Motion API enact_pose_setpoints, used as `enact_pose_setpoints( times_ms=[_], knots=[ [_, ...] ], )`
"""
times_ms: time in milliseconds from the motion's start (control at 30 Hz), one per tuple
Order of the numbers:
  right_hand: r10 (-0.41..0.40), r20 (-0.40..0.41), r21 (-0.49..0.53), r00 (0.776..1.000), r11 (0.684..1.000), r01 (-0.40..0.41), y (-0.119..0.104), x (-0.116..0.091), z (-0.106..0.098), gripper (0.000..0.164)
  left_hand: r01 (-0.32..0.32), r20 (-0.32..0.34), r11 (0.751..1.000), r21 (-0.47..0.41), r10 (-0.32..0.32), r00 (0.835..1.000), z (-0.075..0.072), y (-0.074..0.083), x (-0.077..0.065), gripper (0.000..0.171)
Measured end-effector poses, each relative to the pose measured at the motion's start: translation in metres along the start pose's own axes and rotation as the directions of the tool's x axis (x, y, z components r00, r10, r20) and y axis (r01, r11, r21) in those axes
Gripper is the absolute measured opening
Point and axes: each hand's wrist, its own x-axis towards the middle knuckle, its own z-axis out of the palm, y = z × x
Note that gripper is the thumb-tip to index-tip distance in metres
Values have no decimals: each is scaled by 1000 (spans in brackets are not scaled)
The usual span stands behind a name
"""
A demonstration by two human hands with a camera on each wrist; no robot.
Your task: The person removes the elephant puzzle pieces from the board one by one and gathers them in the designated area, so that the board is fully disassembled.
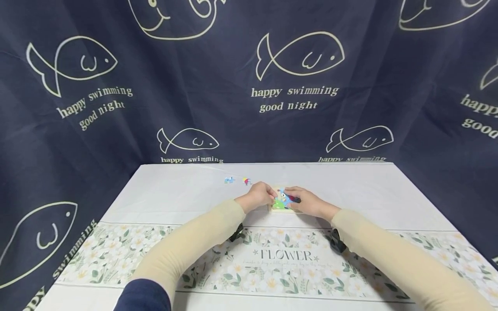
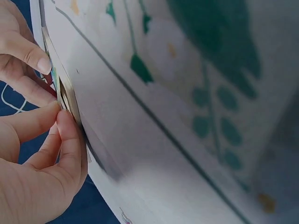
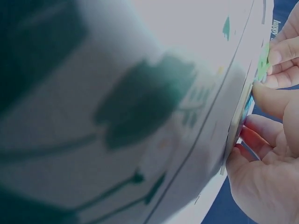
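Blue-green puzzle point(image 1: 281, 203), L fingers point(image 1: 269, 190) one side, R fingers point(image 1: 297, 190) opp.

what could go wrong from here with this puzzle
The left hand and right hand both touch the small puzzle, so uneven pressure might tilt it or dislodge pieces. The loose piece with red on it lies near the left hand, which could brush it away. The blue loose piece, farther left, might be overlooked.
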Motion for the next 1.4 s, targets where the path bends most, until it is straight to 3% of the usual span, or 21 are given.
enact_pose_setpoints(
  times_ms=[167, 467, 933, 1167, 1400],
  knots=[
    [7, 0, -16, 1000, 1000, -7, 1, 1, -2, 51, -24, -4, 1000, 9, 24, 1000, 0, 0, 0, 10],
    [-3, -5, -50, 1000, 999, 2, -1, 3, -2, 48, -61, -27, 992, 108, 64, 998, 1, 2, -1, 7],
    [8, -8, -86, 1000, 996, -9, 0, 5, -1, 48, 8, -25, 996, 86, -6, 1000, 3, 2, 8, 7],
    [-40, -12, -100, 999, 994, 39, -4, 2, -2, 49, 44, -39, 995, 93, -41, 998, 2, 2, 9, 5],
    [-15, -8, -75, 1000, 997, 14, -3, 3, -1, 49, 63, -40, 998, 15, -63, 997, 4, 4, 6, 6]
  ],
)
